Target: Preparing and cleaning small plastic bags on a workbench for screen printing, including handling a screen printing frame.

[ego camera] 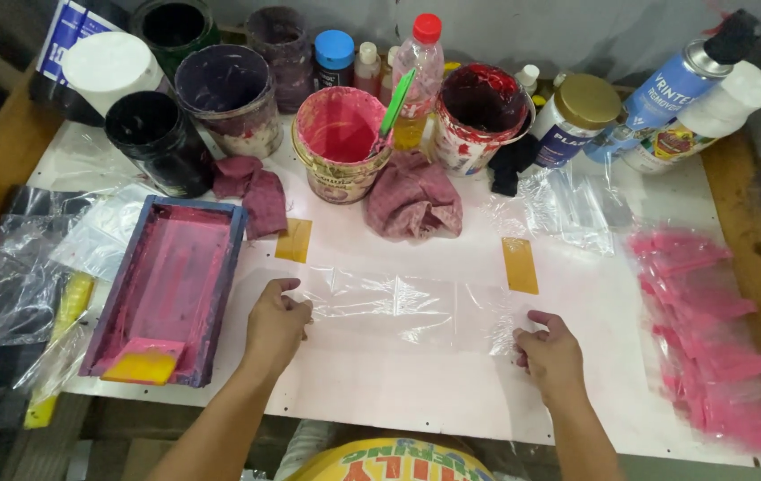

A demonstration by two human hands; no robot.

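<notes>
A clear plastic bag (398,307) lies flat across the pale pink work board (380,392). My left hand (275,325) pinches its left edge and my right hand (548,349) pinches its right edge. Two yellow tape strips mark the board, one at the bag's upper left (294,240) and one at its upper right (520,264). A small printing screen frame (171,285) smeared with pink ink sits just left of my left hand, with a yellow-handled squeegee (142,363) resting at its near end.
Several open ink tubs stand along the back: black (156,138), purple (227,93), pink (340,138), dark red (480,111). Stained rags (413,200), spray cans (679,85) and bottles sit among them. Pink-printed plastic bags (719,330) pile at right; clear bags (20,276) at left.
</notes>
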